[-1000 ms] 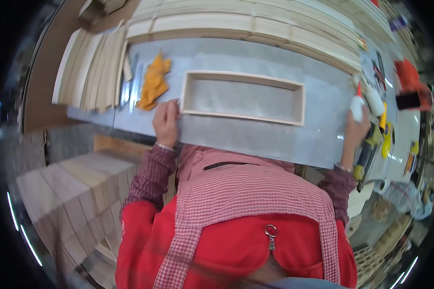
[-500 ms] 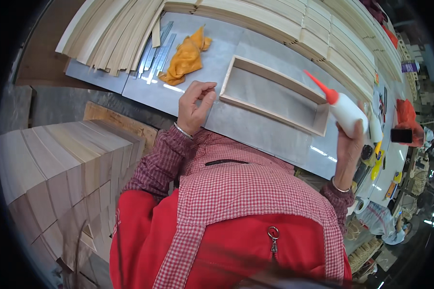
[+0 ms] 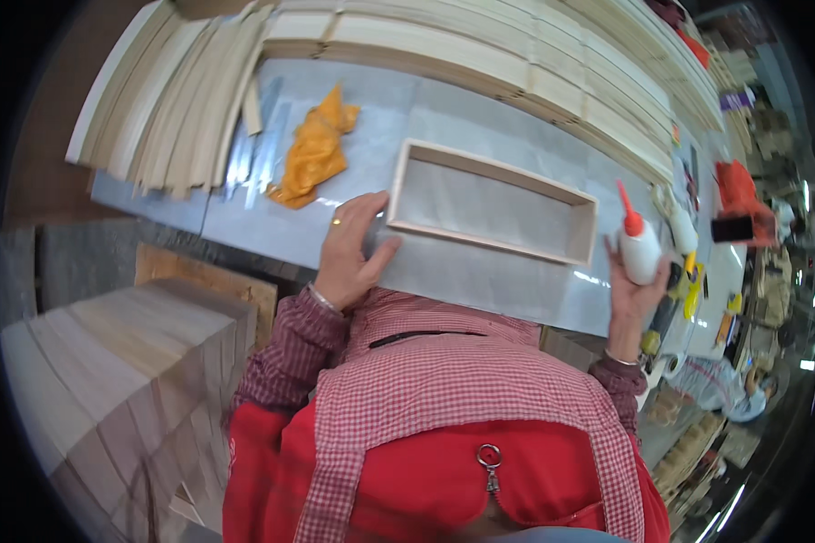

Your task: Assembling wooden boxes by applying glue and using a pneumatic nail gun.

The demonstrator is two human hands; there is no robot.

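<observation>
Frame (image 3: 493, 204), one, wooden, flat on grey bench (image 3: 480, 281). Left hand (image 3: 353, 249) spread open against its near corner. Right hand (image 3: 632, 290) wrapped round one glue bottle (image 3: 638, 244). One orange rag (image 3: 315, 149) left.

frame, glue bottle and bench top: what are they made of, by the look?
Rectangular frame: pale bare wood, apparently unfinished; matte, same tone as the stacked wooden slats.
Glue bottle: probably plastic, white body with red nozzle.
Bench top: smooth grey sheet with glare; metal or laminate, cannot tell.
</observation>
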